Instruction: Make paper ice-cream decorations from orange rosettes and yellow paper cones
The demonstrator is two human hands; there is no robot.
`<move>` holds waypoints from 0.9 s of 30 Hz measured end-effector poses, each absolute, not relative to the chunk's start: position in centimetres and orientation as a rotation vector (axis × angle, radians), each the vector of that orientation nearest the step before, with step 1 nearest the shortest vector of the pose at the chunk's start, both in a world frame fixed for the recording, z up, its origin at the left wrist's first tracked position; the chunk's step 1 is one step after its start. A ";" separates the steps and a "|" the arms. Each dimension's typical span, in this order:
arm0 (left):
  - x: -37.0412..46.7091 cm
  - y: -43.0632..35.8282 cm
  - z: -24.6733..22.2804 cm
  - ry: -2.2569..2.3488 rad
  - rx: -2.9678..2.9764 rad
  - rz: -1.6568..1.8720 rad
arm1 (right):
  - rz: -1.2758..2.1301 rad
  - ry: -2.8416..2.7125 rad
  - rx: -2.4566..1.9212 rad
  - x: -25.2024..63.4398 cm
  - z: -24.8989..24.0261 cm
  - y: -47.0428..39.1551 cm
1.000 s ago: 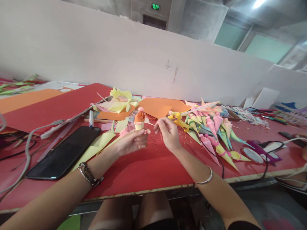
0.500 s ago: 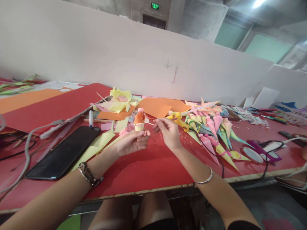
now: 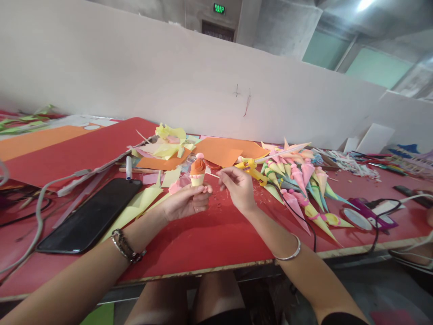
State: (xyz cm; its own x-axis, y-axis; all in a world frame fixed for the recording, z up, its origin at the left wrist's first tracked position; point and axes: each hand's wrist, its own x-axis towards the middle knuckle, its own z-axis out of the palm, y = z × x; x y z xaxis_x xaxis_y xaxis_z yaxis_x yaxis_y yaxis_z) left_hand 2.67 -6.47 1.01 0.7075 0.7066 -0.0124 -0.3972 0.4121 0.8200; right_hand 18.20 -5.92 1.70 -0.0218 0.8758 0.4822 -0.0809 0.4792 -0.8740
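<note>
My left hand [image 3: 186,200] grips a small craft ice-cream cone [image 3: 197,181] upright by its pale yellow lower part. Its top is an orange swirl with a pink ball, and a pink trim runs around the rim. To the right of the cone, apart from it, my right hand [image 3: 237,187] is raised with thumb and fingertips drawn together; whatever is between them is too small to make out. Just behind that hand lies a yellow glue gun [image 3: 251,168]. Pink foam pieces [image 3: 179,184] lie behind my left hand.
Many finished craft cones [image 3: 301,176] are heaped at the right, with a black cable across them. A black phone [image 3: 89,216], a marker [image 3: 128,167] and yellow sheets [image 3: 142,203] lie at the left. Orange sheets [image 3: 219,151] lie near the white partition [image 3: 169,76].
The craft cone has shifted very slightly right and turned a little in my left hand. My right hand keeps nearly the same place and its pinched shape.
</note>
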 end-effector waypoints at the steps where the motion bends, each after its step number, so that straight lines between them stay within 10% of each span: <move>1: 2.7 -6.5 1.0 0.387 0.909 0.716 | 0.866 -1.387 -0.778 18.2 1.7 -5.9; 27: 3.4 -6.6 1.1 0.395 0.818 0.703 | 0.847 -1.460 -0.663 17.8 1.9 -6.8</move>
State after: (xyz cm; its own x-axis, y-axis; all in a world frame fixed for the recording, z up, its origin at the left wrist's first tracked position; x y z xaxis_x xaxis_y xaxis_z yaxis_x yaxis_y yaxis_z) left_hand 3.42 -6.58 1.10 0.7093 0.7026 -0.0569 -0.4135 0.4801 0.7736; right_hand 17.79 -6.85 1.88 -0.0748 0.8186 0.5695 -0.0879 0.5635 -0.8214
